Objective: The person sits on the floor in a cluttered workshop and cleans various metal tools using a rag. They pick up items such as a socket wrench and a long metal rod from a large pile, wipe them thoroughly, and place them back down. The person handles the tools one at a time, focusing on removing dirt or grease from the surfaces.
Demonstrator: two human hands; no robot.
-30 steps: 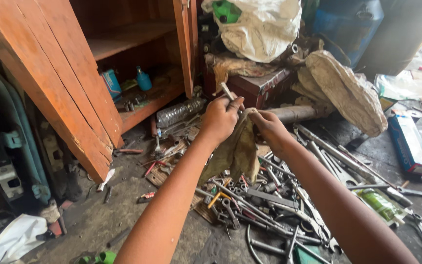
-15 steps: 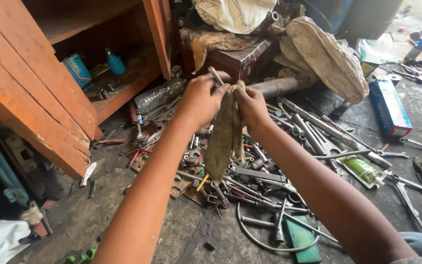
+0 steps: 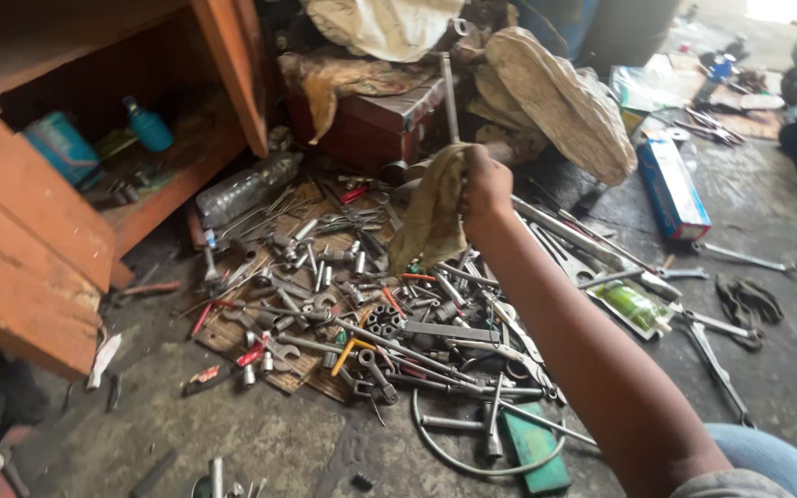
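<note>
Head view: right hand (image 3: 486, 189) clutches tan rag (image 3: 434, 217); blue carton (image 3: 672, 187) lies right; left unseen.

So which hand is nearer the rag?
Right: the right hand grips the rag, which hangs from it. The left hand is out of view.

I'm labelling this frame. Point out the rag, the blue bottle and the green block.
Rag (image 3: 431, 217), head view, on the hanging middle of the cloth.
Blue bottle (image 3: 151, 129), head view, on its body, on the cabinet shelf.
Green block (image 3: 532, 447), head view, on its top face.
</note>
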